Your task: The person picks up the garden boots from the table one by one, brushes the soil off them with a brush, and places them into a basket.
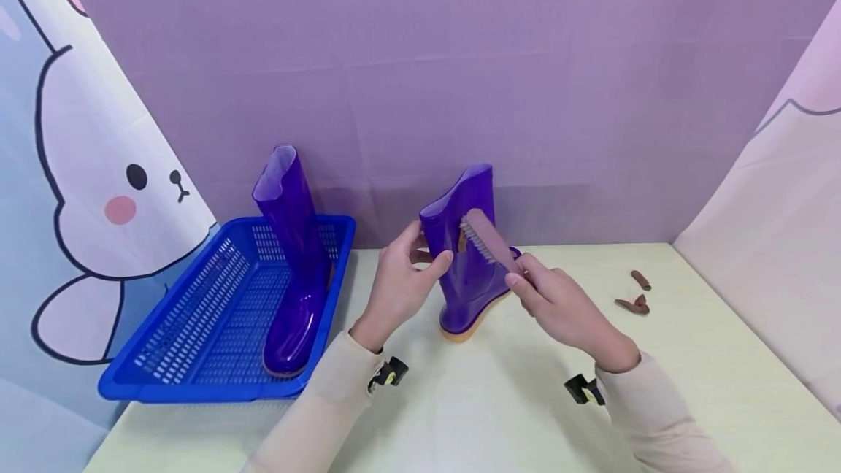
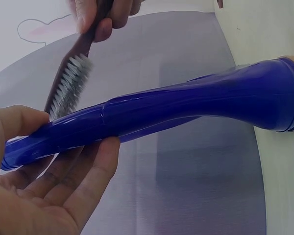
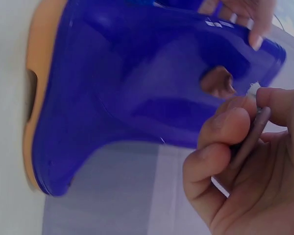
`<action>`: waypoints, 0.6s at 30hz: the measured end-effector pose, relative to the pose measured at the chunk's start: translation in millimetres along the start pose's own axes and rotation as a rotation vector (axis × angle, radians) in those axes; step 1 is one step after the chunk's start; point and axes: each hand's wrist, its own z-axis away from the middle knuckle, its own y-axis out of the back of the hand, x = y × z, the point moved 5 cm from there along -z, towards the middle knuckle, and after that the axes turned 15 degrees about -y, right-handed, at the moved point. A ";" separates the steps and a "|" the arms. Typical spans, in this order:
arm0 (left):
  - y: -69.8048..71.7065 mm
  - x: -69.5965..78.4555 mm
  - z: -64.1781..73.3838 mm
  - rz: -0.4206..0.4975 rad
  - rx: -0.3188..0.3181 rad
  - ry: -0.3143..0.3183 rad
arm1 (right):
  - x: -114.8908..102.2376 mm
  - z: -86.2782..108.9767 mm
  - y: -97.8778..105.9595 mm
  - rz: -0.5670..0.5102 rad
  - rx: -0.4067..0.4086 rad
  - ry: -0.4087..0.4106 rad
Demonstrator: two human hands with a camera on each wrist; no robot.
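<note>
The left hand (image 1: pixel 407 276) pinches the upper shaft of a purple boot (image 1: pixel 468 290) between thumb and fingers, while the right hand (image 1: pixel 561 301) has its fingers curled round the handle of a brush (image 1: pixel 489 236), bristles close by a brown patch (image 3: pixel 218 82) on that shaft. There are 2 boots, 1 standing on the table and the other boot (image 1: pixel 297 323) in 1 blue basket (image 1: pixel 217 391), plus 1 brush. The pale table (image 1: pixel 460 414) carries brown pieces (image 1: pixel 640 280) at right, with purplish cloth (image 1: pixel 427 79) behind
</note>
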 end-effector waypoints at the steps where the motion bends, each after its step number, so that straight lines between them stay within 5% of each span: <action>1: 0.0 0.0 0.7 -0.001 0.001 0.001 | -0.4 -0.3 -3.4 0.006 0.000 0.000; 10: 0.5 1.1 1.3 -0.017 0.011 -0.014 | 6.9 -2.7 -8.2 0.174 0.059 -0.065; 18: 0.7 -1.4 -0.7 -0.023 0.002 -0.008 | 9.7 -1.0 0.5 0.203 0.015 -0.096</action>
